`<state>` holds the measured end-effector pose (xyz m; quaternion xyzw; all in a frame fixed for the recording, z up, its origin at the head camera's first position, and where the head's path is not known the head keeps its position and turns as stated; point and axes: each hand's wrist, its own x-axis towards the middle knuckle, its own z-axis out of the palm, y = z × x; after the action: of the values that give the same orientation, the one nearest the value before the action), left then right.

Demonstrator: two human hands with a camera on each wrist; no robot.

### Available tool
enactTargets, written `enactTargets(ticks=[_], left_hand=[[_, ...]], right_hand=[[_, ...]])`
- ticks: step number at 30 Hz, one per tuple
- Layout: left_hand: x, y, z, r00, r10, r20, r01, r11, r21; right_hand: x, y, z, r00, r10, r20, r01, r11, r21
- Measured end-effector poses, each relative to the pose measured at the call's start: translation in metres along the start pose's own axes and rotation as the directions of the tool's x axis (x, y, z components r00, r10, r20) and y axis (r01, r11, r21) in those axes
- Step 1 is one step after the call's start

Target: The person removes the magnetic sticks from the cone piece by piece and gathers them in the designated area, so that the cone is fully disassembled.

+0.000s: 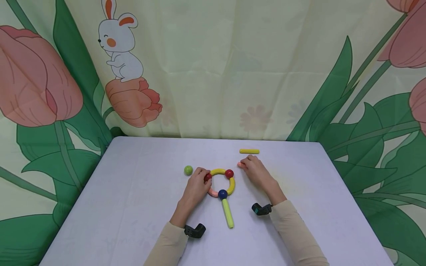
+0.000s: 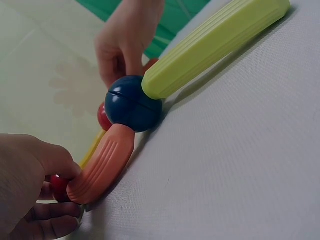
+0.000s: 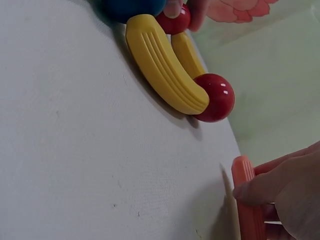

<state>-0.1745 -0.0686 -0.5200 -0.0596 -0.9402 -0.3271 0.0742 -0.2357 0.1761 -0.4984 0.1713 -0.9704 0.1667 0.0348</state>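
Observation:
A ring of toy rods and balls lies on the white table. My left hand [image 1: 195, 187] pinches the red ball [image 2: 59, 188] at its left, beside a curved orange rod [image 2: 104, 165]. That rod meets a blue ball [image 1: 222, 194], from which a straight light-green rod [image 1: 227, 213] extends toward the front. Two curved yellow rods [image 3: 165, 67] and a second red ball [image 1: 229, 174] form the rest of the ring. Apart from it on the right, my right hand [image 1: 257, 173] holds an orange rod [image 3: 246, 195] between thumb and fingers.
A loose green ball [image 1: 188, 170] sits left of the ring. Beyond my right hand lies a straight yellow rod [image 1: 249, 151]. The white table [image 1: 110, 207] ends at a printed curtain [image 1: 206, 92] at the back.

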Motion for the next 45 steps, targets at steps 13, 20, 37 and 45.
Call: enactTargets(ticks=[13,20,37,45], left_hand=[[0.000,0.000,-0.001,1.000,-0.003,0.009,0.004,1.000,-0.009],[0.000,0.000,-0.001,1.000,-0.005,0.006,0.005,1.000,-0.010],[0.000,-0.001,-0.001,1.000,-0.007,0.010,0.007,1.000,-0.005],[0.000,-0.002,0.001,1.000,-0.004,0.007,0.004,1.000,-0.003]], right_hand=[[0.017,0.020,0.004,0.997,-0.046,-0.069,0.044,0.999,-0.030],[0.026,0.025,0.002,0.993,-0.072,-0.089,0.065,0.995,-0.071],[0.036,0.033,0.007,0.997,-0.050,-0.056,0.041,0.987,-0.155],[0.038,0.033,0.006,0.996,-0.064,-0.062,0.051,0.982,-0.183]])
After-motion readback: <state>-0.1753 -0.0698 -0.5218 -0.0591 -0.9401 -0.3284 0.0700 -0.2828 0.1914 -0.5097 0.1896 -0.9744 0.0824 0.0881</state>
